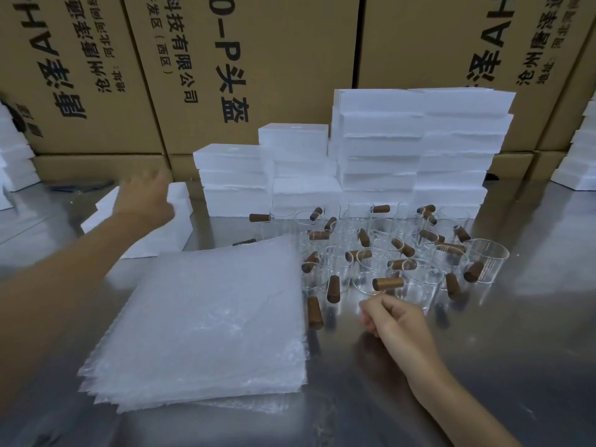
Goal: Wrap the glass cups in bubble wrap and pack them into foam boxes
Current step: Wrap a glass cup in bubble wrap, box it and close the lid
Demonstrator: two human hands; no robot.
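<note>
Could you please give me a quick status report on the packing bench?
Left hand reaching over foam piece. Right hand empty beside glass cups. Bubble wrap untouched.

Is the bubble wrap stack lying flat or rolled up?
Flat: the bubble wrap stack lies spread on the metal table, sheet edges fanned at its near corner.
</note>
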